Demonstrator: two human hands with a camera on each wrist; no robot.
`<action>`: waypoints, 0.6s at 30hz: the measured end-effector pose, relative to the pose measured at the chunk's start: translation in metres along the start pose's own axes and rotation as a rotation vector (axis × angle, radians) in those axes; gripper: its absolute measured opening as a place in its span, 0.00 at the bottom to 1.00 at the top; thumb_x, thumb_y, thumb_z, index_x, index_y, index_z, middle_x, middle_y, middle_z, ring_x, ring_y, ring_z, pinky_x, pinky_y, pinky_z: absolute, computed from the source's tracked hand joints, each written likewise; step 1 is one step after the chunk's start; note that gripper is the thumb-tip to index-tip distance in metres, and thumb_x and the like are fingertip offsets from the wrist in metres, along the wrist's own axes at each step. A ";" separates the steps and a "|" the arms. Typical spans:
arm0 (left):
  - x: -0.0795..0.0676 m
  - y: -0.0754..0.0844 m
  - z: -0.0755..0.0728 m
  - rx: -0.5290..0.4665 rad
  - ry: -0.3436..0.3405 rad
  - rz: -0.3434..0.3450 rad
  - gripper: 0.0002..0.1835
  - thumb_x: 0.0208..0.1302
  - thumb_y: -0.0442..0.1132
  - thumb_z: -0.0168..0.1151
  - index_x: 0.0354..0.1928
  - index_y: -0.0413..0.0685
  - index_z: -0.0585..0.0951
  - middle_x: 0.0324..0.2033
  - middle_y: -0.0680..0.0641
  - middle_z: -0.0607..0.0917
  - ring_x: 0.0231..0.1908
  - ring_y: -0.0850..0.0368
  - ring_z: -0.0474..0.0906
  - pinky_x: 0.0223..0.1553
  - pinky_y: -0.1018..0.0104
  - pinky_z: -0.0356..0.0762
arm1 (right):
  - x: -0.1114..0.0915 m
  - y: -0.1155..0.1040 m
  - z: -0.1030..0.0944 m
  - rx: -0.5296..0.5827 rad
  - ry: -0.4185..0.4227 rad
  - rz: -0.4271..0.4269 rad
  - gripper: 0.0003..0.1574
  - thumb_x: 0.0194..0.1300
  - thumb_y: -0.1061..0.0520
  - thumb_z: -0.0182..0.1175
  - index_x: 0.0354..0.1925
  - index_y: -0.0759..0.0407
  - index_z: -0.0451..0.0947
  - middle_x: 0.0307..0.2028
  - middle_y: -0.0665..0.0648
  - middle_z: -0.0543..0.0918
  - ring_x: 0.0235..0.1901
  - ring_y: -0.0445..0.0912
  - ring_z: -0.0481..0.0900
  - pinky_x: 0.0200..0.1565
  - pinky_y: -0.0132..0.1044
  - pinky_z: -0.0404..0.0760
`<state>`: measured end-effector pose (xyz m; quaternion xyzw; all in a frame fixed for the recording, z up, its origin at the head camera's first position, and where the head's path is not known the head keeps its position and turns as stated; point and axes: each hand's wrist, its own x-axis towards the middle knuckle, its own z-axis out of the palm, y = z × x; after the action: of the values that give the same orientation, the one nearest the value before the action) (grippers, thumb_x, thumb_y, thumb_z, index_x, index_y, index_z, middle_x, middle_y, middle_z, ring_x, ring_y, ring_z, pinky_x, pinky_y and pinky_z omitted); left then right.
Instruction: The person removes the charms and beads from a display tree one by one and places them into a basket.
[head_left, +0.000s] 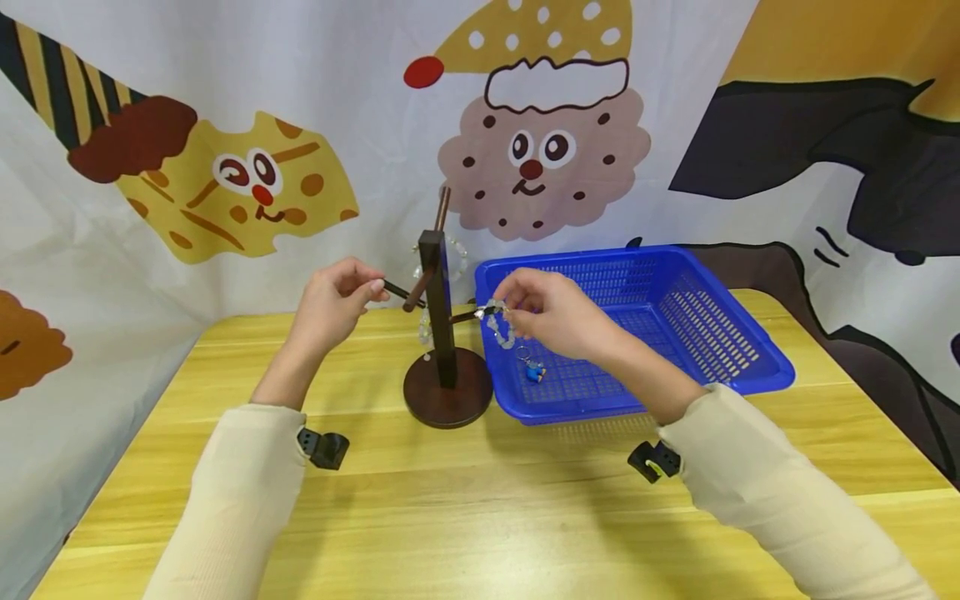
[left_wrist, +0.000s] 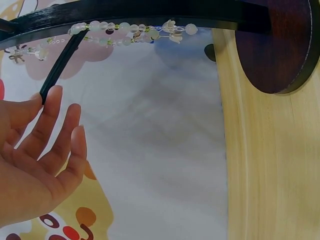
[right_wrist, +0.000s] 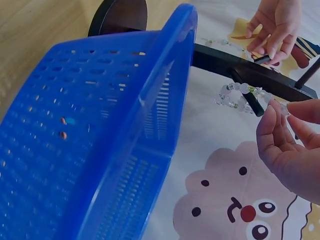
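A dark wooden stand (head_left: 444, 333) with side pegs rises from a round base. My left hand (head_left: 330, 304) pinches the tip of its left peg (left_wrist: 59, 67) between thumb and index finger, the other fingers spread loosely. A beaded bracelet (left_wrist: 102, 26) hangs on that peg near the post. On the other side, my right hand (head_left: 553, 312) pinches a clear beaded bracelet (right_wrist: 241, 89) at the right peg (right_wrist: 254, 102). The peg's end passes through the loop. Behind the post, another beaded bracelet (head_left: 459, 257) hangs high up.
A blue plastic basket (head_left: 750, 333) stands right of the stand, close to its base. Inside lies a small blue keychain (head_left: 535, 372) with a ring. The wooden table (head_left: 480, 517) runs back to a cartoon-printed cloth (head_left: 390, 108).
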<state>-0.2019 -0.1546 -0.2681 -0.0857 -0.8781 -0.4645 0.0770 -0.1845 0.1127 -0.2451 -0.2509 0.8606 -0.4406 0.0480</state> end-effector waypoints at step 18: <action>0.001 -0.004 0.002 0.005 0.004 0.006 0.10 0.68 0.36 0.49 0.44 0.38 0.76 0.36 0.39 0.82 0.42 0.49 0.78 0.40 0.58 0.74 | -0.016 -0.003 -0.024 -0.112 -0.003 0.018 0.09 0.63 0.66 0.54 0.43 0.63 0.76 0.31 0.57 0.78 0.28 0.48 0.77 0.30 0.39 0.75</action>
<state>-0.2038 -0.1550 -0.2717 -0.0872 -0.8789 -0.4622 0.0802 -0.1769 0.1362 -0.2307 -0.2462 0.8860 -0.3910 0.0393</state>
